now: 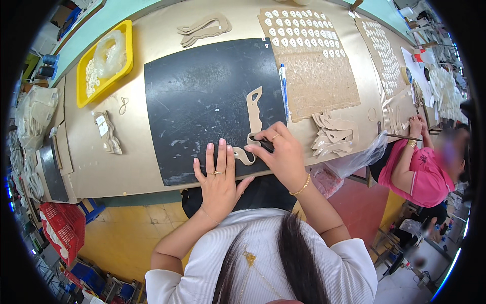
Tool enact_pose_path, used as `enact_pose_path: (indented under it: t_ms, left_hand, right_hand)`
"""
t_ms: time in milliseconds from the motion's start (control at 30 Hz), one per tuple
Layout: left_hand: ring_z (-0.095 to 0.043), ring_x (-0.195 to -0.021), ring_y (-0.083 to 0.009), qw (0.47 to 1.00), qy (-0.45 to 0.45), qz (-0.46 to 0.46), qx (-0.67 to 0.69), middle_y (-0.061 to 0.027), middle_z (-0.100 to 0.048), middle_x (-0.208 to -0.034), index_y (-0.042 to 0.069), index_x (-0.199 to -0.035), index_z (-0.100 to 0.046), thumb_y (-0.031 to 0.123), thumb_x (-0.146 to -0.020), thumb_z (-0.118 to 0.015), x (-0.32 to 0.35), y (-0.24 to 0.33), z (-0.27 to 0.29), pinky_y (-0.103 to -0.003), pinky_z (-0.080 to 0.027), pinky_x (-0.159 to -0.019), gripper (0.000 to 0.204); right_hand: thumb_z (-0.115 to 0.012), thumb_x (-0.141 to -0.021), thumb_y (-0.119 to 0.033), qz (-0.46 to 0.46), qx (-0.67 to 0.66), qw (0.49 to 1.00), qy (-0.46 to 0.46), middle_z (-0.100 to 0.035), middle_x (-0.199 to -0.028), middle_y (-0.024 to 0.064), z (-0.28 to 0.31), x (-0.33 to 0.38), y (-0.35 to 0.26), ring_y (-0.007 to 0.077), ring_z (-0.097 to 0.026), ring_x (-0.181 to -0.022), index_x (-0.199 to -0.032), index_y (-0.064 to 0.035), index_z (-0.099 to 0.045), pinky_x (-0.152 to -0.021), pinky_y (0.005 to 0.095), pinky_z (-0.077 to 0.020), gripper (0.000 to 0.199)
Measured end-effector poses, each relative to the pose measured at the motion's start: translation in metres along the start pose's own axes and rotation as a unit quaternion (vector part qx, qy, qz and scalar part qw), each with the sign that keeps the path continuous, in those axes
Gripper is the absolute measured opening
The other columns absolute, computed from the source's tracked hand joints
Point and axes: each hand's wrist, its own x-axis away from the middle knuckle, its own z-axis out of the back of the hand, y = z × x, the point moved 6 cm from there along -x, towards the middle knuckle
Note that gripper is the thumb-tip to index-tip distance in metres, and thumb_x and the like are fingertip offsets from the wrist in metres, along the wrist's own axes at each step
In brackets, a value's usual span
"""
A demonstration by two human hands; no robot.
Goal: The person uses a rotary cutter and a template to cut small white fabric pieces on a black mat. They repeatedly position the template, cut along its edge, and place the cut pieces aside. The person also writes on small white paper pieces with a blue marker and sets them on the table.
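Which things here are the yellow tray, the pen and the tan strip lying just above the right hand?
Yellow tray [129, 46]: head view, on its right wall.
Pen [284, 93]: head view, mid-barrel.
Tan strip [254, 114]: head view, on its flat body.

- I take this for a workshop, with work laid out in batches on a long worktable.
- Beyond the right hand, slightly to its right, I see a brown sheet bearing rows of matching white pieces.
- Nearer, just right of that grip, lies a pile of tan cutouts.
- Well left and beyond, a yellow tray holds small white parts.
- Far right, I see a co-worker in pink.
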Motion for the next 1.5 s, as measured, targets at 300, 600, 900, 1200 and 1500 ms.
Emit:
enact_pose_path:
  t_ms: [300,600,900,1200,1500]
  left_hand:
    - [-0.012,-0.153,-0.0431,0.998,-0.033,0.030,0.040,-0.0226,-0.019,-0.165,-0.002,-0.155,-0.029,0.056,-0.087,-0.070,-0.005,0.006,0.002,-0.070,-0.006,-0.113,0.099]
    - [-0.011,-0.153,-0.0452,0.999,-0.033,0.006,0.028,-0.0245,-0.016,-0.165,0.008,-0.158,-0.030,0.055,-0.089,-0.069,-0.016,0.007,0.004,-0.069,-0.005,-0.114,0.093]
    - [-0.009,-0.152,-0.0464,0.998,-0.039,0.011,0.048,-0.0247,-0.014,-0.166,0.011,-0.158,-0.032,0.048,-0.088,-0.074,-0.021,0.010,0.007,-0.071,-0.006,-0.113,0.089]
    - [-0.022,-0.149,-0.0415,0.995,0.020,-0.048,0.080,-0.0206,-0.026,-0.163,0.009,-0.153,-0.041,0.031,-0.086,-0.077,-0.028,0.025,0.018,-0.058,-0.016,-0.117,0.080]
    - [-0.059,-0.111,-0.0341,0.912,0.025,-0.254,0.321,-0.0190,-0.057,-0.125,0.001,-0.126,-0.060,0.012,-0.083,-0.077,-0.084,0.135,-0.003,-0.042,-0.047,-0.093,0.048]
  right_hand:
    - [-0.071,-0.092,-0.011,-0.065,-0.059,0.996,-0.006,-0.070,-0.077,0.0096,0.040,0.004,0.005,0.0153,-0.065,-0.067,-0.102,-0.0022,-0.069,-0.061,0.0288,-0.0495,0.014]
    - [-0.071,-0.093,-0.009,-0.146,-0.023,0.984,0.101,-0.065,-0.077,-0.0012,0.138,0.030,0.042,0.0029,-0.055,-0.070,-0.104,-0.0008,-0.070,-0.062,0.0207,-0.0443,0.014]
    - [-0.070,-0.094,-0.014,-0.245,-0.019,0.955,0.168,-0.058,-0.075,-0.0058,0.185,0.055,0.141,0.0012,-0.044,-0.065,-0.104,0.0012,-0.068,-0.057,0.0195,-0.0346,0.018]
    - [-0.071,-0.093,-0.015,-0.246,-0.028,0.957,0.150,-0.065,-0.078,0.0011,0.173,0.054,0.156,0.0069,-0.051,-0.068,-0.098,0.0033,-0.068,-0.063,0.0251,-0.0434,0.020]
    - [-0.070,-0.092,-0.016,-0.223,0.049,0.962,0.149,-0.066,-0.075,0.0093,0.173,0.047,0.156,0.0136,-0.055,-0.064,-0.097,0.0031,-0.067,-0.063,0.0292,-0.0466,0.020]
